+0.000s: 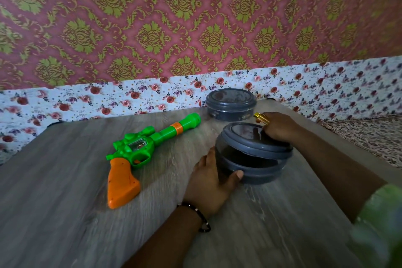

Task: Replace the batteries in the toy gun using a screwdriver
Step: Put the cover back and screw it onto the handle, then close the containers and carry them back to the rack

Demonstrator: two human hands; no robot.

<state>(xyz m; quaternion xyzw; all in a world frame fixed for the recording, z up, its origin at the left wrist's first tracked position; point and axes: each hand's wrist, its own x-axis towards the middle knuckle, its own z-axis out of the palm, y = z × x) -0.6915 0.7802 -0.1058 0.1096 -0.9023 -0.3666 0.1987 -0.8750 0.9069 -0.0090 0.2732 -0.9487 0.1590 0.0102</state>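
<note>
My left hand [214, 177] grips the near grey box [250, 167] to steady it while my right hand [277, 126], clutching a yellow-handled tool [260, 117], probably the screwdriver, tilts the lid [256, 141]; the toy gun [139, 150] lies untouched on the table [65, 213] left of it.

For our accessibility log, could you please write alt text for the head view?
A person's left hand steadies a grey container while the right hand, holding a yellow tool, tilts its lid; a toy gun lies alongside.
</note>
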